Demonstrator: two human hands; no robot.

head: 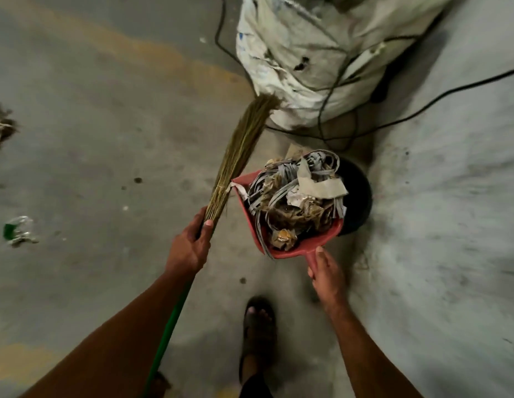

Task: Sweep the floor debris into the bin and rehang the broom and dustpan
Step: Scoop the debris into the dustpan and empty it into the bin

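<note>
My left hand [189, 245] grips a grass broom [238, 150] where the bristles meet its green handle [169, 328]; the bristles point up and away toward a sack. My right hand [326, 275] holds the handle of a red dustpan [301, 251]. The pan is heaped with debris [296, 196]: grey strips, paper scraps and wrappers. It hangs partly over a black bin [357, 196] whose round rim shows behind and to the right of the load.
A big white sack [301, 58] stands behind the bin, with black cables [422, 110] trailing around it. Loose litter lies at the left: a green-and-clear wrapper [18, 231] and a dusty clump [1, 127]. My sandalled foot [258, 326] is below the dustpan. Concrete floor all round.
</note>
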